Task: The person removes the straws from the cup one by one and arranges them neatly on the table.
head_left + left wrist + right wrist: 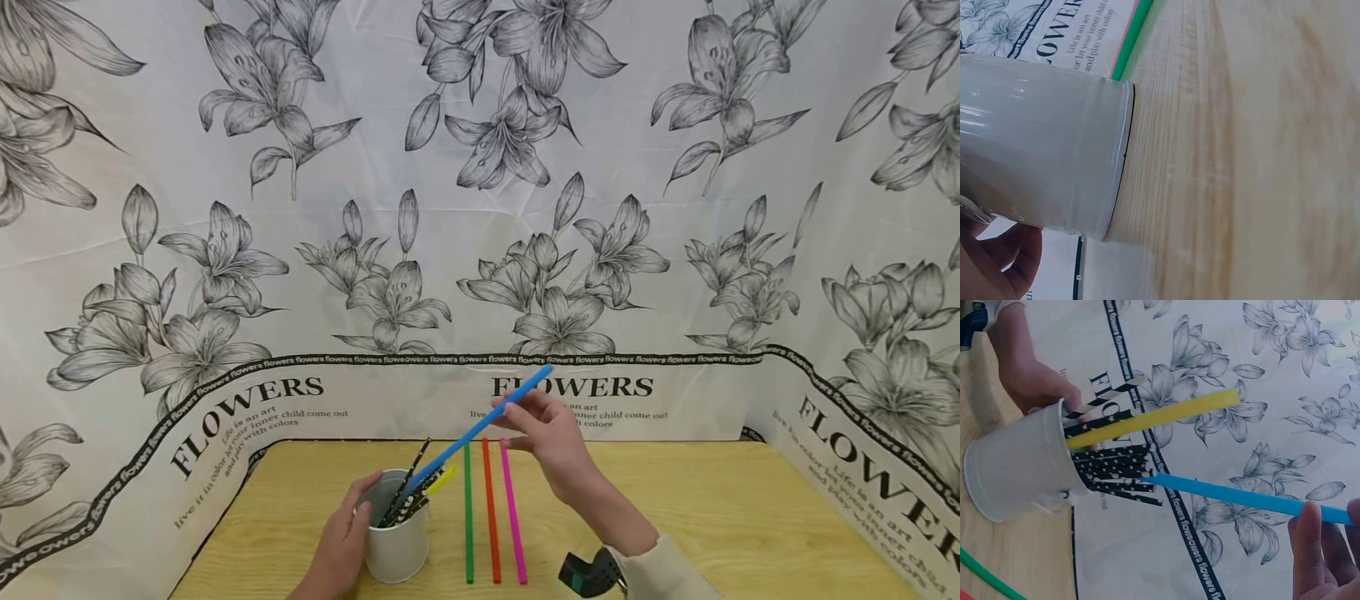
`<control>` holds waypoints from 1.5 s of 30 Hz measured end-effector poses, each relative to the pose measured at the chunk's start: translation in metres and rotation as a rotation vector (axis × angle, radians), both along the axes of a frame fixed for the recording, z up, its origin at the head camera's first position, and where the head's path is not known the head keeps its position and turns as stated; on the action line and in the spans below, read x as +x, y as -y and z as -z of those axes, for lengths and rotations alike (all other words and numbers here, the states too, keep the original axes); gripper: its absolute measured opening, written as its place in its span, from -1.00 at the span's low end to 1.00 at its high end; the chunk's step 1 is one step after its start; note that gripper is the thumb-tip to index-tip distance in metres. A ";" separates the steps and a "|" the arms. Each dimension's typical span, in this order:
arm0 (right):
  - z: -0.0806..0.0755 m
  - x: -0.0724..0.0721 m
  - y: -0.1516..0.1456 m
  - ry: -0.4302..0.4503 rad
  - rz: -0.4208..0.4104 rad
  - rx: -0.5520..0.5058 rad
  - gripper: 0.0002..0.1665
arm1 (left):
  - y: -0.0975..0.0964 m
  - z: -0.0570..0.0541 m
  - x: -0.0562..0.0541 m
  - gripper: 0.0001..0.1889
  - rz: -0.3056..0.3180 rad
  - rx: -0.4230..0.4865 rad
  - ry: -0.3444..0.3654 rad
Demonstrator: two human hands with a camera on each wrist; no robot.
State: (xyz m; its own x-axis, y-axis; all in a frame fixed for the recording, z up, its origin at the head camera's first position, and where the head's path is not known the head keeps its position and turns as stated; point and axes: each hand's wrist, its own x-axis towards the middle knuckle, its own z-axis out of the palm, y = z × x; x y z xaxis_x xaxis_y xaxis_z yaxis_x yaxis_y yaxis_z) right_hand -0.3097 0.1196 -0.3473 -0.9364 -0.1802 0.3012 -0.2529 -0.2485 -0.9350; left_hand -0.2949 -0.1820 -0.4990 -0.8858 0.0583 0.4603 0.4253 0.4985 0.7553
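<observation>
Our right grip (552, 440) pinched the blue straw (480, 427), its lower end at the dotted straws (1116, 466) in the white pail (397, 554) our left grip (339, 537) clasped; we judged those crowded tips could catch and deflect it.

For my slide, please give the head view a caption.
Right hand pinches a blue straw at a white bucket held by the left hand; green, red and pink straws lie nearby.

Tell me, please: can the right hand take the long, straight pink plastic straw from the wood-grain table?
Probably yes: the pink straw lies uncovered on the table, near the right hand. That hand pinches a long blue plastic straw, though, which it should release first.
</observation>
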 end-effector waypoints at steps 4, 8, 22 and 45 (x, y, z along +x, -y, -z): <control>-0.010 -0.003 -0.015 0.000 0.064 -0.070 -0.65 | 0.001 0.003 -0.001 -0.59 -0.009 -0.010 -0.029; -0.016 -0.008 -0.028 0.005 0.124 -0.116 -0.68 | 0.002 0.003 -0.001 -0.59 -0.014 -0.012 -0.029; 0.008 -0.043 -0.059 0.018 0.279 0.019 -0.51 | 0.003 0.002 0.001 -0.59 -0.005 0.008 0.015; 0.082 -0.072 -0.063 0.118 0.294 0.334 -0.62 | 0.002 0.001 -0.003 -0.59 0.003 -0.009 -0.033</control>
